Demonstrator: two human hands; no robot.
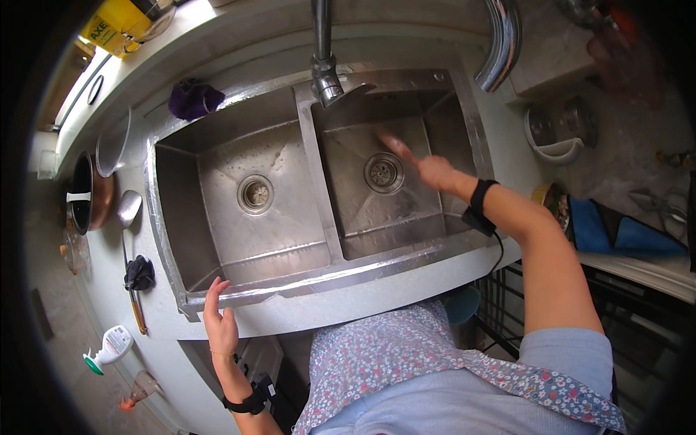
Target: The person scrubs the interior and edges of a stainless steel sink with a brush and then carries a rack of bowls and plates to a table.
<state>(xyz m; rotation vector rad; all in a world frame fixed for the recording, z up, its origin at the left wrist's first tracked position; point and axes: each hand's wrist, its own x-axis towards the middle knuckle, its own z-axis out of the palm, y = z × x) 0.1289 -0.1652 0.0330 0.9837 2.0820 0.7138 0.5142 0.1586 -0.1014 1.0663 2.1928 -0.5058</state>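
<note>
My right hand [429, 166] reaches over the right basin [359, 212] of a stainless steel double sink, close to its drain strainer [384, 173]. Its outstretched fingers are motion-blurred, and I see nothing held in them. At the front left corner of the sink, my left hand [222, 321] is raised with nothing in it, the fingers pointing towards the left basin [283, 228]. Whether it touches the rim is unclear. A second drain [255, 194] shows in the left basin. The chrome faucet [326, 81] hangs over the divider and right basin, with no water stream visible.
Left of the sink lie a metal spatula [129, 209], a black cloth [140, 273], a copper-coloured pan [100, 193] and a spray bottle [114, 345]. A purple cloth [194, 99] rests behind the left basin. Blue fabric [592, 225] lies at right.
</note>
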